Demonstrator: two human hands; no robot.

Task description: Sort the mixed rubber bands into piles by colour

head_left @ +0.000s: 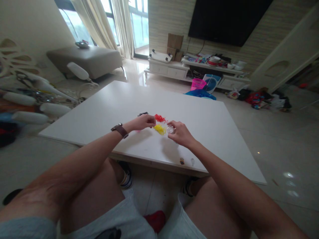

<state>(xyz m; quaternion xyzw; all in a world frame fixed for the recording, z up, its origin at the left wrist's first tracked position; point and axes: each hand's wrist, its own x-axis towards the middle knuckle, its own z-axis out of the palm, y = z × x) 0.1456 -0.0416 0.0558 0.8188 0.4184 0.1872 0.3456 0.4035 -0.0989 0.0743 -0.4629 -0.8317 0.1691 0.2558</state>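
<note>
Yellow bands point(159, 129) lie in a small heap on the white table point(104, 113), between the two hands, touching or nearly touching both. Left hand point(142, 122), with a watch point(120, 130) on its wrist, has fingertips drawn together over the gap between the yellow heap and a red heap point(159, 118) just beyond it; whether a band is actually pinched cannot be told at this size. Right hand point(180, 133) is curled around a small clear jar point(170, 129), mouth toward the yellow heap, held just right of it. Heap lies right of the left fingertips and left of the jar; left hand is the nearer for picking. No clear long axis to the heap. A dark item point(143, 114) sits behind the left hand.

Near edge of table: two small bits point(182, 161), unidentifiable. Person is seated, knees under the near edge.

Surface: smooth, white, low table on glossy tile floor. Beyond: pink basket point(198, 83), low white cabinet point(199, 68) with clutter, wall TV point(226, 20), grey bench point(87, 58) far left, curtained windows
</note>
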